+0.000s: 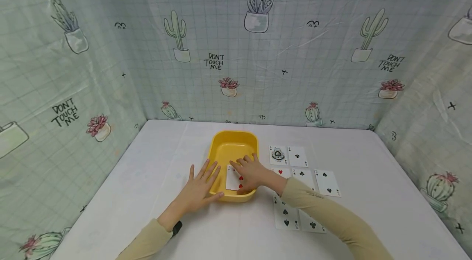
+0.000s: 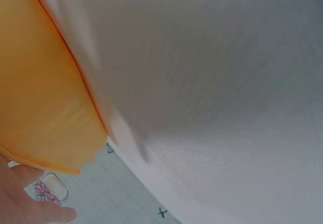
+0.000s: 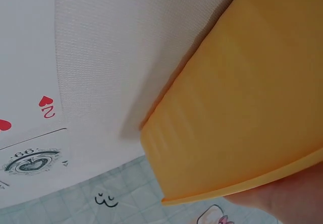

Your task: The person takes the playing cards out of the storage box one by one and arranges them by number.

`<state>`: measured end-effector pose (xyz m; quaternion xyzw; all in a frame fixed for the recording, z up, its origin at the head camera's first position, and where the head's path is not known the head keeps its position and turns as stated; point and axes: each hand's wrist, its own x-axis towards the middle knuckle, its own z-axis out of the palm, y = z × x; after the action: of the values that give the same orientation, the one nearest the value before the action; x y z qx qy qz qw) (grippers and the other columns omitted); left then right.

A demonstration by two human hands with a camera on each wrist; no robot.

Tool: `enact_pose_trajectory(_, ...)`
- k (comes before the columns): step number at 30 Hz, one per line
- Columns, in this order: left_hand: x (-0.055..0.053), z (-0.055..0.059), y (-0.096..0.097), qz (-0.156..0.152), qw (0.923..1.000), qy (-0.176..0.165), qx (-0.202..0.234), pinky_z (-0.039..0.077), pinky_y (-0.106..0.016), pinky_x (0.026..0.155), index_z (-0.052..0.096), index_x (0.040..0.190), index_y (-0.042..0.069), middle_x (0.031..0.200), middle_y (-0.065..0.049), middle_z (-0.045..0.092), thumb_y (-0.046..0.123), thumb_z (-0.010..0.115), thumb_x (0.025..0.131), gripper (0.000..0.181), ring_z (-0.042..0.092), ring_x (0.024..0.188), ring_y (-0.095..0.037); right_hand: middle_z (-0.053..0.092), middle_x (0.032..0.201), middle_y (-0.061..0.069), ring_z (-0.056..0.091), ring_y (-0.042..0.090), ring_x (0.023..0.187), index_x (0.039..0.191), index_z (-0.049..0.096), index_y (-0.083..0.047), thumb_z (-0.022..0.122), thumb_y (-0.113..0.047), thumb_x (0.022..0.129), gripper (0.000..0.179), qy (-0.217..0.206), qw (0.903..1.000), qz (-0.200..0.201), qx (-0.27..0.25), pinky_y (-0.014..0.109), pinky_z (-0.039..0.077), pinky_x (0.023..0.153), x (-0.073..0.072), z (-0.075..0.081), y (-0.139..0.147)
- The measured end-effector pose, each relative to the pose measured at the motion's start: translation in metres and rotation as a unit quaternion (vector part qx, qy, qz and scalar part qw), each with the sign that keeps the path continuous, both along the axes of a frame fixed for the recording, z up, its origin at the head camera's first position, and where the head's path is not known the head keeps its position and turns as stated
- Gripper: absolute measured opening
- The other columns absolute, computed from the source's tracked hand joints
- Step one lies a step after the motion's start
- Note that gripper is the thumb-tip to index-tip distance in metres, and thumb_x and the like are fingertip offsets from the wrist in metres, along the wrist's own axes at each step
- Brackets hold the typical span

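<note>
A yellow plastic tray (image 1: 223, 145) stands on the white table. Face up near its front end lies a playing card (image 1: 231, 179) with red hearts; my right hand partly covers it. My left hand (image 1: 199, 189) rests along the tray's left rim, fingers straight and spread. Over the tray's right rim reaches my right hand (image 1: 252, 174), fingers fanned over the card and thumb near its lower edge. In the head view it covers the contact with the card. Both wrist views mostly show the tray's outer wall, with part of each hand at the rim.
Right of the tray lie face-up cards in rows: ace of spades (image 1: 278, 155) and ace of clubs (image 1: 297, 157); two of hearts (image 1: 281, 170), two of clubs (image 1: 302, 176) and two of spades (image 1: 327, 182); three of spades (image 1: 285, 215) and a clubs card (image 1: 311, 222), partly under the right sleeve.
</note>
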<state>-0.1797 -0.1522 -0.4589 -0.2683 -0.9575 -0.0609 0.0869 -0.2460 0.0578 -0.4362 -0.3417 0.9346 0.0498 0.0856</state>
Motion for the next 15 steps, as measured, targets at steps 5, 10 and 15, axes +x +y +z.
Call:
enact_pose_trajectory(5, -0.0002, -0.0014, 0.0000, -0.001, 1.0000, 0.002, 0.001, 0.011, -0.068, 0.099, 0.024, 0.142, 0.010, 0.148, -0.010, 0.023, 0.060, 0.040, 0.084, 0.078, 0.012, 0.138, -0.033, 0.048, 0.129, 0.003, 0.037, 0.026, 0.122, 0.141, 0.028, -0.018, 0.067, -0.061, 0.064, 0.096, 0.000, 0.9998, -0.008, 0.020, 0.056, 0.018, 0.105, -0.0021, -0.0029, -0.0013)
enact_pose_trajectory(10, 0.0002, -0.0012, 0.0005, -0.003, 0.9999, 0.011, -0.003, 0.014, -0.068, 0.098, 0.024, 0.142, 0.010, 0.148, -0.010, 0.024, 0.060, 0.040, 0.085, 0.077, 0.014, 0.138, -0.034, 0.051, 0.125, 0.003, 0.038, 0.025, 0.120, 0.141, 0.028, -0.019, 0.066, -0.062, 0.063, 0.096, 0.000, 0.9992, -0.015, 0.036, 0.055, 0.018, 0.106, -0.0028, -0.0034, -0.0019)
enact_pose_trajectory(15, 0.0004, -0.0013, 0.0002, 0.000, 0.9999, 0.011, -0.009, 0.015, -0.068, 0.099, 0.023, 0.142, 0.011, 0.148, -0.009, 0.024, 0.061, 0.038, 0.085, 0.078, 0.013, 0.138, -0.033, 0.052, 0.122, 0.003, 0.040, 0.024, 0.117, 0.140, 0.028, -0.018, 0.066, -0.059, 0.065, 0.094, 0.000, 0.9995, -0.010, 0.029, 0.055, 0.018, 0.106, -0.0025, -0.0033, -0.0013)
